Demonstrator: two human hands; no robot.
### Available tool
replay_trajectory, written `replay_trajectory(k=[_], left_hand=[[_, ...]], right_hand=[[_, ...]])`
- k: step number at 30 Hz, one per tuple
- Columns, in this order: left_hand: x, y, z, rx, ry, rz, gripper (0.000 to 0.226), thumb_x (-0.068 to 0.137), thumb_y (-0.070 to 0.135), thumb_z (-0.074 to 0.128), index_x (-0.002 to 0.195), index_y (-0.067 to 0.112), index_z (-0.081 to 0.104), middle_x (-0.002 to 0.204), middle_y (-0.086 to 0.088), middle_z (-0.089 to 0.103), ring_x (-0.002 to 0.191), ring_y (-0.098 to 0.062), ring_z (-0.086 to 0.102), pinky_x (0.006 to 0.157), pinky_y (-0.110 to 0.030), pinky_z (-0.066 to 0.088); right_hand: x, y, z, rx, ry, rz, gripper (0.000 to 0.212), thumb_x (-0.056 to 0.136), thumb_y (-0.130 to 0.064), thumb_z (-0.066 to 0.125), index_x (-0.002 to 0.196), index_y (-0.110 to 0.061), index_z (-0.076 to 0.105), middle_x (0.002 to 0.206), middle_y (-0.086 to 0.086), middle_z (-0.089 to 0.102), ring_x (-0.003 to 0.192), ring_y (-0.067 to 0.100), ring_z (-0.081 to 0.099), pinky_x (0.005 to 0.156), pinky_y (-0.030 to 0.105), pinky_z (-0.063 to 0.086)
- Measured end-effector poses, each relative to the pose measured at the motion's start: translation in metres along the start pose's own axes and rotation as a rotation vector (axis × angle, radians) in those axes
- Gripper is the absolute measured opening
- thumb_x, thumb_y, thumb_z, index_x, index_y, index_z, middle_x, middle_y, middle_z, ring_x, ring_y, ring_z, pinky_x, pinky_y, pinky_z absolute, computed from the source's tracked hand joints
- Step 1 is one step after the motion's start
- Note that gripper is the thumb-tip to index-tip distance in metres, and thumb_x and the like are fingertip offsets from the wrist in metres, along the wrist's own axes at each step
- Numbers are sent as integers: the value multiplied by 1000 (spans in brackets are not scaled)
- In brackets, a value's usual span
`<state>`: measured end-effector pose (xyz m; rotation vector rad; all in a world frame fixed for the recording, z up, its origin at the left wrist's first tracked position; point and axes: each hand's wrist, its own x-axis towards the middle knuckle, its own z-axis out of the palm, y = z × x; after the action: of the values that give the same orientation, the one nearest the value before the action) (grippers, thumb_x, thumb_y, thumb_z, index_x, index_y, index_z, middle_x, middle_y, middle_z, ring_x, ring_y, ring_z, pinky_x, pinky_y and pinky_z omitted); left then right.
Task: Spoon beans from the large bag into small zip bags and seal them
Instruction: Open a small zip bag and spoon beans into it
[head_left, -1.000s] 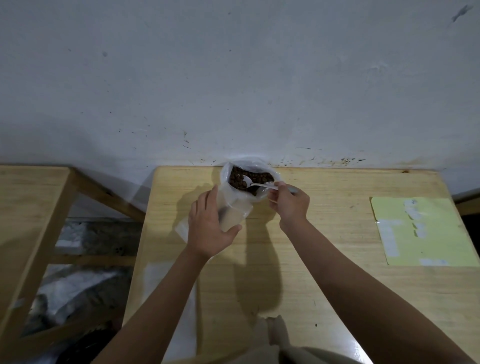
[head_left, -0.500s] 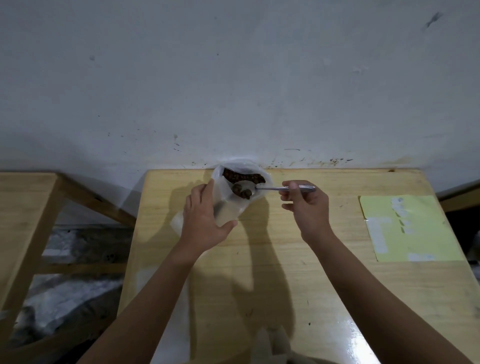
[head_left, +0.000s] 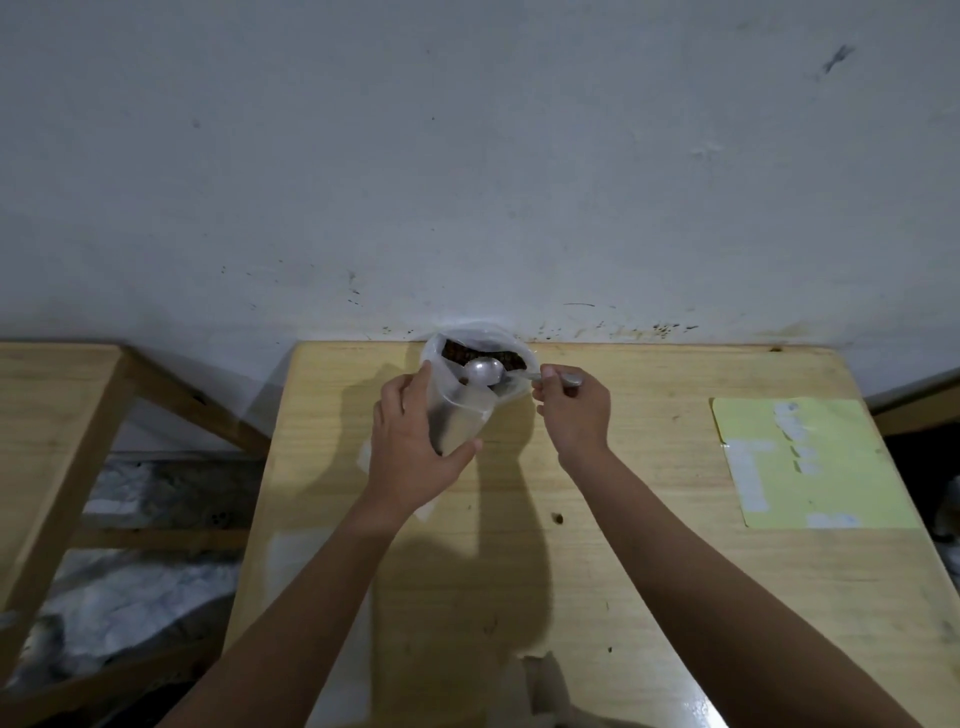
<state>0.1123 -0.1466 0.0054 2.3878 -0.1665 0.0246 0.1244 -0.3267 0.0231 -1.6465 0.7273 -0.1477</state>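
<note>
Both hands work at the far edge of the table (head_left: 623, 519), close to the wall. Left hand (head_left: 410, 447) curls its fingers and thumb round a small zip bag (head_left: 460, 415), holding it upright with the mouth open toward the big bag. Right hand (head_left: 574, 410) pinches the handle of a metal spoon (head_left: 484, 372), whose bowl hangs over the small bag's mouth, turned so that its pale underside shows. One dark bean seems to sit just under the spoon at the small bag's rim, though that spot is too small to be sure. Behind them the large bag (head_left: 480, 343) stands open against the wall, brown beans (head_left: 457, 354) showing inside. My read is that a spoonful is being tipped into the small bag right now. That bag looks almost empty through its clear side, so filling has barely started on it, and it is not yet sealed. No filled and sealed bags can be made out anywhere on the table. A flat clear sheet or bag lies under the left forearm, and a yellow card (head_left: 810, 462) lies well to the right. Most of the job appears still ahead: more scoops, pressing the zip shut, then further bags.
</note>
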Motion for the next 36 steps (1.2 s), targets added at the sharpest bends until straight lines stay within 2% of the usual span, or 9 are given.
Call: replay_trajectory(k=[1, 4, 8, 13, 16, 20, 26, 31, 36], left_hand=[[0, 1, 0, -12, 8, -14, 103, 61, 51, 76, 146, 21, 27, 134, -6, 31, 120, -21, 32, 98, -36, 35], [1, 6, 1, -44, 28, -50, 105, 57, 57, 71, 146, 20, 27, 131, -6, 31, 120, -20, 33, 98, -37, 39], [3, 13, 4, -63, 19, -80, 109, 57, 57, 73, 147, 21, 22, 130, -6, 28, 121, -21, 32, 99, -44, 42], [0, 32, 5, -64, 0, -36, 117, 54, 69, 62, 148, 19, 14, 130, -7, 24, 122, -21, 27, 103, -42, 37], [-3, 47, 5, -106, -51, -13, 122, 56, 64, 72, 149, 19, 6, 133, -4, 19, 127, -18, 21, 106, -44, 36], [-9, 63, 5, -182, -154, 58, 125, 62, 49, 82, 149, 23, -4, 138, 2, 10, 135, -19, 13, 108, -38, 35], [-9, 84, 1, -469, 56, 127, 62, 85, 19, 68, 137, 15, 35, 119, 0, 49, 111, -13, 52, 92, -22, 45], [1, 114, -4, -540, 125, 89, 9, 93, 12, 57, 98, 20, 55, 81, 6, 60, 73, -7, 60, 67, -14, 44], [0, 127, -5, -549, 130, 94, 23, 94, 11, 54, 79, 28, 50, 73, 8, 59, 67, -6, 62, 58, -9, 41]], right_hand=[[3, 1, 3, 21, -4, 38, 6, 90, -21, 60, 87, -21, 65, 85, 7, 70, 85, 23, 67, 82, 47, 55], [12, 2, 5, 83, 21, 199, 35, 87, -24, 64, 118, -14, 53, 91, 9, 69, 88, 24, 67, 86, 43, 54], [7, -8, -9, -8, 150, 242, 48, 89, -25, 60, 132, -12, 42, 112, 5, 58, 96, 19, 59, 83, 33, 49], [-31, -14, -28, 141, 148, -146, 13, 87, -16, 64, 99, -16, 62, 91, 3, 64, 82, 14, 60, 75, 28, 48], [-45, -14, -35, 206, -93, -114, 8, 82, -19, 72, 88, -16, 68, 85, 1, 69, 82, 19, 65, 68, 24, 51], [-51, -18, -45, 338, -127, -64, 9, 78, -3, 72, 79, -11, 67, 69, -4, 68, 66, 5, 65, 57, 14, 49], [-40, -28, -74, 360, -66, -111, 11, 80, -5, 71, 77, -16, 68, 69, -6, 69, 70, 10, 64, 61, 22, 51], [-33, -37, -95, 391, -89, -122, 12, 84, -6, 67, 80, -16, 69, 73, -5, 69, 73, 11, 62, 64, 29, 51], [-37, -46, -101, 388, -113, -176, 14, 84, -10, 66, 76, -21, 67, 71, -11, 68, 70, 8, 62, 58, 25, 52]])
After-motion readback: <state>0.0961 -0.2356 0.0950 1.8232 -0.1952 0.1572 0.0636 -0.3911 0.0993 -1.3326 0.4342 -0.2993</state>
